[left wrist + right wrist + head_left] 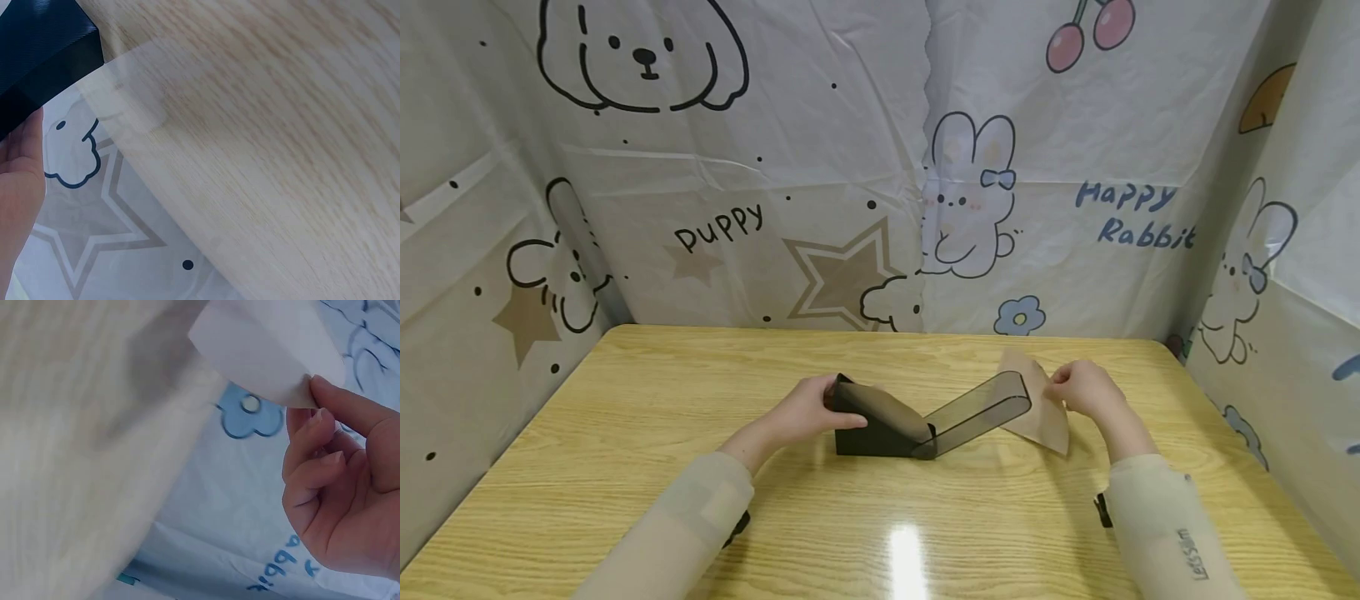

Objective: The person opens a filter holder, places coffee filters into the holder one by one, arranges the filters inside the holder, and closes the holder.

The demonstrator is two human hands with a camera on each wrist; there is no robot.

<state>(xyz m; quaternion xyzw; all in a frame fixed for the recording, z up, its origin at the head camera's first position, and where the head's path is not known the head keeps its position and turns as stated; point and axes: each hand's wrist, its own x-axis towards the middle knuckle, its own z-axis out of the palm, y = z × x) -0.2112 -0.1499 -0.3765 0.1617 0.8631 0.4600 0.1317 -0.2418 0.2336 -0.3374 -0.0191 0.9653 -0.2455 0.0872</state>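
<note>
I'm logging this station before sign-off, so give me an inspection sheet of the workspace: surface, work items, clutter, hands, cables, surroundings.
Surface: wood-grain table, with a bright reflection near the front.
Work items: black holder, its smoky see-through lid swung open to the right; what looks like brown paper inside; a separate brown sheet partly behind the lid.
Clutter: nothing seen.
Hands: left hand grips the holder's left end; right hand pinches the sheet's edge.
Cables: nothing seen.
Surroundings: creased printed sheeting at back and sides, with cartoon animals.
</note>
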